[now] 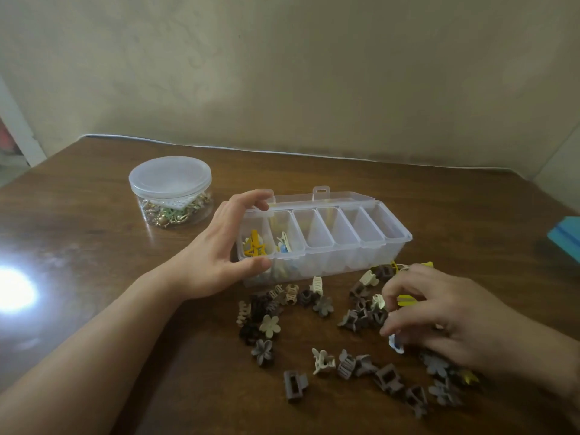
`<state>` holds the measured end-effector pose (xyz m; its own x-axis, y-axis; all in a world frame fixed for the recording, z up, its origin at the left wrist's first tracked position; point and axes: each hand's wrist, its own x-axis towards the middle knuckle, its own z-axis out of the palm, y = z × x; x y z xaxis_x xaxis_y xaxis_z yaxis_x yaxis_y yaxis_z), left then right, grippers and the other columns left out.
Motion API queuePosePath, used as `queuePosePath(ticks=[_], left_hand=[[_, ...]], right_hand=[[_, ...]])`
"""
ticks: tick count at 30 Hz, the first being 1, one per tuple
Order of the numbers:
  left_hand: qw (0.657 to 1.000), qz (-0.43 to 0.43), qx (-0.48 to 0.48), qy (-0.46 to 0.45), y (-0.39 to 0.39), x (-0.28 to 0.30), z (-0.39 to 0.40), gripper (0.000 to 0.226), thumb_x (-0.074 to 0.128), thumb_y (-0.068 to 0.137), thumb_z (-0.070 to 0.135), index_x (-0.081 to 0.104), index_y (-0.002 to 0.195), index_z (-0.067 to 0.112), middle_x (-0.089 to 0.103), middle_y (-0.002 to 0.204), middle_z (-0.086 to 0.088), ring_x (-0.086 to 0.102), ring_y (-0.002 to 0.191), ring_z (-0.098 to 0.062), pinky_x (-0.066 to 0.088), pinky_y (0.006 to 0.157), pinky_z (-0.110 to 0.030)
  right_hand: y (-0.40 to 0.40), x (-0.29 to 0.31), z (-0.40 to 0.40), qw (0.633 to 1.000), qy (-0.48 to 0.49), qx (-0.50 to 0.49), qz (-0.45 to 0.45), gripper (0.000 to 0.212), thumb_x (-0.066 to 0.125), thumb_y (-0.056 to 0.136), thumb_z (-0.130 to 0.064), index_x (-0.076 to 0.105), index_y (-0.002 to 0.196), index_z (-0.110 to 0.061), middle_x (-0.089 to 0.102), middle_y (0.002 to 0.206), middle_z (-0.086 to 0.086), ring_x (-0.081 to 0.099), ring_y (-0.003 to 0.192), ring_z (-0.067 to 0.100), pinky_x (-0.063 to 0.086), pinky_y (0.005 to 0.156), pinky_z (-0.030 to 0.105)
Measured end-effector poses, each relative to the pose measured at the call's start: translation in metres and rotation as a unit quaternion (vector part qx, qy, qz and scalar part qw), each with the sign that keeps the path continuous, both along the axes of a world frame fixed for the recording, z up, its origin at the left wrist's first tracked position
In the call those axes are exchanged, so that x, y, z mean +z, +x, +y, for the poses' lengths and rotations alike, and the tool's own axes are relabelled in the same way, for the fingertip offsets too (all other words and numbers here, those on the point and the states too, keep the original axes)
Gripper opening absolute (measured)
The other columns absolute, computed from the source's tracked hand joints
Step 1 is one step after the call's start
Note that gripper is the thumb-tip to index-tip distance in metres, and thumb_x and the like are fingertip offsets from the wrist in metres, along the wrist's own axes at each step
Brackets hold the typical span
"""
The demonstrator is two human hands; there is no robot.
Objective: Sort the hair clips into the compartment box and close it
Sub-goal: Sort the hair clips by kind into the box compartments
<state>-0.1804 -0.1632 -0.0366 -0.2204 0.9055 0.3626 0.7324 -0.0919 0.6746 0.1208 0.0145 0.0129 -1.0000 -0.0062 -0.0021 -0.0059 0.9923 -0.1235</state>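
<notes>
The left hand grips the light, slippery compartment box by its end while the right hand pinches small, stiff hair clips, best taken by their bodies.

Home: wooden table, plastered wall

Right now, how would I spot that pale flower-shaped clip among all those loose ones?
Start at the clear compartment box on the wooden table. Below its left end, the end the left hand grips, lies a cluster of mostly dark clips. The cream flower clip lies there face up, the one pale flower there, beside brown and grey ones.
</notes>
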Motion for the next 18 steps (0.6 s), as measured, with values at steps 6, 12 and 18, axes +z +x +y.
queuePosePath(ticks=[6,12,18], left_hand=[[1.0,-0.004,0.0,-0.002,0.0,0.001,0.0,0.082,0.061,0.077,0.062,0.023,0.146,0.044,0.039,0.14,0.017,0.034,0.14,-0.007,0.032,0.112,-0.028],[1.0,0.003,0.0,-0.003,0.0,0.002,-0.001,0.082,0.061,0.077,0.062,0.024,0.147,0.041,0.038,0.141,0.018,0.033,0.139,-0.004,0.03,0.111,-0.021],[1.0,0.013,0.005,-0.005,0.001,0.002,-0.001,0.082,0.061,0.078,0.059,0.024,0.148,0.038,0.037,0.14,0.021,0.033,0.138,-0.002,0.026,0.11,-0.014]], right_hand=[[0.005,-0.007,0.01,1.0,-0.002,0.007,-0.014,0.028,0.067,0.085,-0.036,0.064,0.108,-0.051,0.048,0.111,-0.029,0.05,0.103,0.006,0.05,0.071,0.025],[-0.01,0.001,0.009,0.999,0.012,0.013,-0.04,0.012,0.066,0.083,-0.051,0.063,0.094,-0.051,0.044,0.11,-0.035,0.041,0.11,-0.003,0.047,0.076,0.022],[-0.047,0.041,-0.016,0.969,-0.24,-0.026,-0.061,0.004,0.064,0.088,-0.035,0.066,0.092,-0.036,0.065,0.093,-0.018,0.062,0.088,0.005,0.048,0.074,0.016]])
